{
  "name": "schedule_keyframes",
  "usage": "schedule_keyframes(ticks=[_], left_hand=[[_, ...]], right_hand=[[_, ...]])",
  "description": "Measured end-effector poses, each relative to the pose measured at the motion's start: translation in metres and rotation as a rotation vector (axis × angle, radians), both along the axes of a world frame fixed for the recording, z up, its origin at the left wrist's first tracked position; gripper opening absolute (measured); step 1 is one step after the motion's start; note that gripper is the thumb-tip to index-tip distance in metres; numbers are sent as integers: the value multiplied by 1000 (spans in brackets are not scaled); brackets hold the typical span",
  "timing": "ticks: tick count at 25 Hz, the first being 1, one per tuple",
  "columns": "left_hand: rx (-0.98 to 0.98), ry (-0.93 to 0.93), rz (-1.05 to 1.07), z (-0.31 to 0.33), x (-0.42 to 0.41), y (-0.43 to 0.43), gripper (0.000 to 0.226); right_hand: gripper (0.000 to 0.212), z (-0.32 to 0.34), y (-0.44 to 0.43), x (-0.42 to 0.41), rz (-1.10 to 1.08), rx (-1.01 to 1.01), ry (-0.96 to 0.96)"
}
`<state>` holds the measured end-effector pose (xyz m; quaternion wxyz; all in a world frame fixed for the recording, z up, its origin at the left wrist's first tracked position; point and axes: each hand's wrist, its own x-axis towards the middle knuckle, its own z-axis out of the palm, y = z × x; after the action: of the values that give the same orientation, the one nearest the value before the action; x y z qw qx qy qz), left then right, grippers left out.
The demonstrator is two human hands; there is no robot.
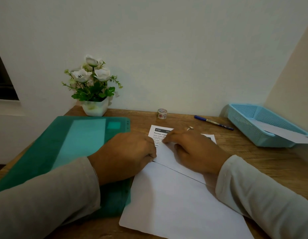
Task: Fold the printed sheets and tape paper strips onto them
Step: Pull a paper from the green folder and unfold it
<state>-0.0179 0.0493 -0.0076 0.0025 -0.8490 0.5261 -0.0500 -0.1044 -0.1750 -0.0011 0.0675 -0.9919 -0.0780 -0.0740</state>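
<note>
The printed sheet [159, 135] lies half-folded on the surface [253, 152], flap edge slanting rightward between my hands. My right grip [193, 149] presses it flat-fingered; my left grip [130, 152] curls at its edge, perhaps pinching.

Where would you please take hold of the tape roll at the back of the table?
Pinch the tape roll across its round outer wall, coming down from above: it seems to lie flat with its hole up, so both sides stand free. The right hand is the nearer.
</note>
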Motion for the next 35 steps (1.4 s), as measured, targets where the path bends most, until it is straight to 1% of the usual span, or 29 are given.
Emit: schedule_keyframes(ticks=[2, 5, 6, 9, 11, 14, 16, 19, 20, 21, 24, 25, 26, 28, 30, 32, 35], left_hand=[[21, 16, 30, 6, -5, 0, 43], [42, 45, 35, 7, -9, -2, 44], [23, 49, 25, 6, -7, -1, 43], [-38, 32, 0, 5, -5, 2, 41], [-14, 49, 14, 5, -5, 3, 41], [-26, 66, 6, 3, -3, 0, 40], [-63, 60, 1, 3, -2, 0, 39], [-135, 66, 1, 0, -6, 3, 43], [-204, 72, -24, -3, -8, 4, 45], [-265, 94, -37, -5, -8, 5, 45], [-317, 159, -13, -11, -5, 3, 34], [-323, 164, -2, -11, -5, 2, 30], [-329, 162, 5, -10, -5, 1, 28], [-332, 167, 16, -11, -7, -1, 28], [-317, 181, 22, -12, -9, -1, 35], [-291, 191, 46, -12, -11, -2, 47], [-282, 196, 86, -13, -13, -2, 61]], right_hand=[[44, 1, 4, -1, -6, -11, 11], [49, -4, 22, -11, 115, 39, 78], [49, -4, 20, -10, 114, 50, 65], [43, 3, 5, -2, -20, 34, 12], [42, 2, 8, -3, -3, 25, 18], [46, -6, 16, -10, 86, 88, 58], [44, -4, 9, -6, 32, 96, 34], [39, 4, 1, -6, -45, 8, 28], [42, 6, 0, -8, -70, -25, 54], [53, 9, -1, -12, -117, -52, 100], [98, 28, -6, -24, -325, -65, 264], [105, 35, -6, -27, -358, -64, 309], [107, 40, -6, -30, -372, -59, 349], [100, 45, -6, -33, -364, -30, 398], [90, 48, -7, -34, -356, 25, 393], [78, 47, -12, -33, -341, 82, 351], [49, 38, -18, -29, -293, 177, 250]])
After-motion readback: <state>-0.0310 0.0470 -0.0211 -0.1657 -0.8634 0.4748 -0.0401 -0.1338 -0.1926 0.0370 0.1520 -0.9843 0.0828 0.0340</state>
